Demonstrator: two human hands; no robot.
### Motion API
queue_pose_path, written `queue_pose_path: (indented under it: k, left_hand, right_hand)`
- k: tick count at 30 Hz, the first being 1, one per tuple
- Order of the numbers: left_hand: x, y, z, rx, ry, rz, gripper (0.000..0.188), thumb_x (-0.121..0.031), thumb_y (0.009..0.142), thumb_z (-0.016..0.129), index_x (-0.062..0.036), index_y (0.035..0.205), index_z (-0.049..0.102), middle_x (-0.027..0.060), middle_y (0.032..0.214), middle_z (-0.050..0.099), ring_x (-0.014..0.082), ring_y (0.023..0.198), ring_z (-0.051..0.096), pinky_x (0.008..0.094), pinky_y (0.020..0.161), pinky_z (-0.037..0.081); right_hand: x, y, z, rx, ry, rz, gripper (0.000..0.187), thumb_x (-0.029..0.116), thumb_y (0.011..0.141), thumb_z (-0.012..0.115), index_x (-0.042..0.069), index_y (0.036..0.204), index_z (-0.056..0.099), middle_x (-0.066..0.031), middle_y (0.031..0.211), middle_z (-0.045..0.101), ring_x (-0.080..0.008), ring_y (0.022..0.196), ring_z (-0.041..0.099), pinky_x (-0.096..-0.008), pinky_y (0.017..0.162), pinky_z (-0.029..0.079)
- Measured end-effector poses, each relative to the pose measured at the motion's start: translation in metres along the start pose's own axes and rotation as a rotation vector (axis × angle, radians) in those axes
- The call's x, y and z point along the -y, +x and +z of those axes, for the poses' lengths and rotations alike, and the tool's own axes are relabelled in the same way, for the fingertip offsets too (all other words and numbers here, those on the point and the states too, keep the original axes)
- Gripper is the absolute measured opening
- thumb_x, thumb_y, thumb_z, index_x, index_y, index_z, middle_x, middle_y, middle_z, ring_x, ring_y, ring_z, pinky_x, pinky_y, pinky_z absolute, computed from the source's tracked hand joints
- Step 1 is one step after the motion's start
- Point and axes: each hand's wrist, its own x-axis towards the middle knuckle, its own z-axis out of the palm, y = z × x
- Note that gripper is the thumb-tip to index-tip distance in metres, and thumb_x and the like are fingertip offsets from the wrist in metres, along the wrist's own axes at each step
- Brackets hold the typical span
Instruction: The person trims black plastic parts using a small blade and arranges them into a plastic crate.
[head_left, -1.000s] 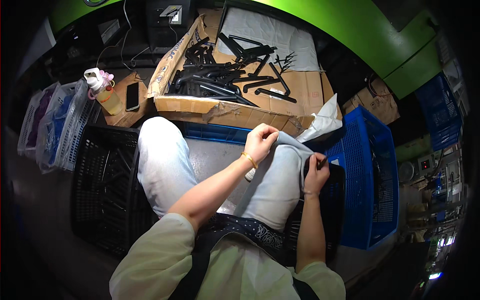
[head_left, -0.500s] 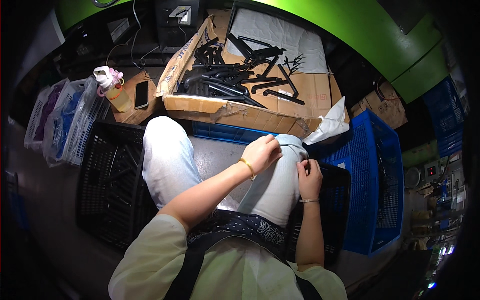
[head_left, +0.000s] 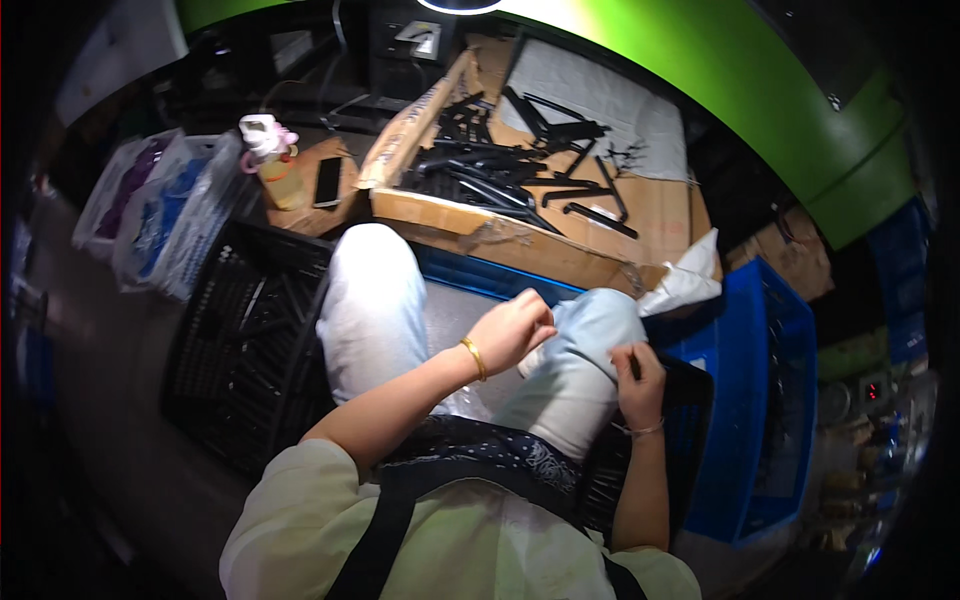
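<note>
Left hand (head_left: 512,330) curled loosely over right knee (head_left: 590,335), grip contents unclear. Right hand (head_left: 638,372) bent beside knee, pinching small dark part (head_left: 634,366).

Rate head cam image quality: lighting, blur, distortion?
Head view: strong fisheye, with the green edge bowed and black vignette at the corners. Light is uneven: bright lamp glare at the top centre, the cardboard tray of black parts well lit, the black crate murky. Left hand and right hand are slightly soft; what they hold cannot be told.
</note>
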Motion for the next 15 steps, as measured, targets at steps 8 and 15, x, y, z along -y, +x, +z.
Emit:
queue_pose_path:
  k: [8,15]
  left_hand:
    - [0.060,-0.055,-0.189,-0.734,0.431,-0.266,0.013,-0.008,0.087,0.064,-0.0018,0.097,0.070,0.0140,0.091,0.069,0.0270,0.084,0.067,0.0346,0.078,0.052]
    - [0.141,-0.071,-0.189,-0.395,0.011,-0.697,0.026,-0.012,0.091,0.065,0.0015,0.113,0.068,0.0040,0.097,0.070,0.0103,0.087,0.063,0.0256,0.083,0.050]
  right_hand:
    - [-0.008,0.119,0.191,0.336,0.395,-0.038,0.020,0.018,0.087,0.066,0.004,0.100,0.071,-0.0143,0.090,0.069,-0.0259,0.084,0.067,-0.0341,0.077,0.051]
    - [-0.023,0.139,0.315,0.479,0.539,0.083,0.022,0.019,0.082,0.068,0.003,0.097,0.069,-0.0166,0.095,0.070,-0.0265,0.090,0.068,-0.0345,0.083,0.052]
